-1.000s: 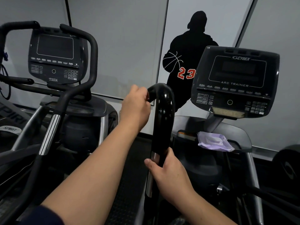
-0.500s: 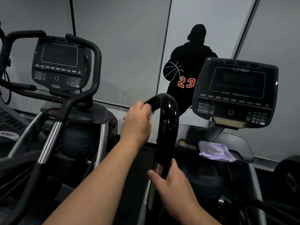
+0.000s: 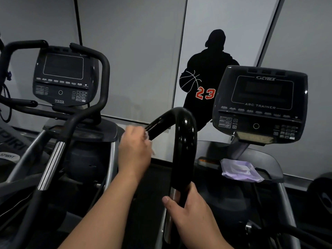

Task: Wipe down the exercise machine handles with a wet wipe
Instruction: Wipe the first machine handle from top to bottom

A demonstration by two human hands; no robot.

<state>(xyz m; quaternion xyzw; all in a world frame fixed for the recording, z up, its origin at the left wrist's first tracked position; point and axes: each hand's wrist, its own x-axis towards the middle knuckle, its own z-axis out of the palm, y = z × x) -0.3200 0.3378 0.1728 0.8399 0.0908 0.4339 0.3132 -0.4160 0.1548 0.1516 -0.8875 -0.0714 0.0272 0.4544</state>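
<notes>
A glossy black handle (image 3: 183, 141), bent over in a hook at its top, rises in the centre foreground and continues downward into a bare metal tube (image 3: 169, 218). The left hand (image 3: 134, 150) is closed around the down-turned end of the hook, with a bit of white wet wipe (image 3: 147, 136) showing between the fingers and the handle. The right hand (image 3: 190, 211) grips the shaft lower down, where black covering meets metal, thumb laid across the front. To the right stands the machine's console (image 3: 260, 105), marked "CYBEX" above its dark screen and "ARC TRAINER" below it, with small keypads along its lower edge. Beneath the console, a flat lilac pack of wipes (image 3: 240, 170) lies on the grey shroud (image 3: 269, 164). To the left is a second machine, whose console (image 3: 62, 78) bears the label "750A" and is framed by matte black handlebars (image 3: 102, 83). At the far left edge, the word "SPIRIT" (image 3: 8, 156) is legible on other equipment. The back wall (image 3: 134, 51) consists of pale grey panels separated by dark strips; one panel carries a black silhouette (image 3: 206, 78) of a basketball player with the red number "23". The floor between the machines is dark.
</notes>
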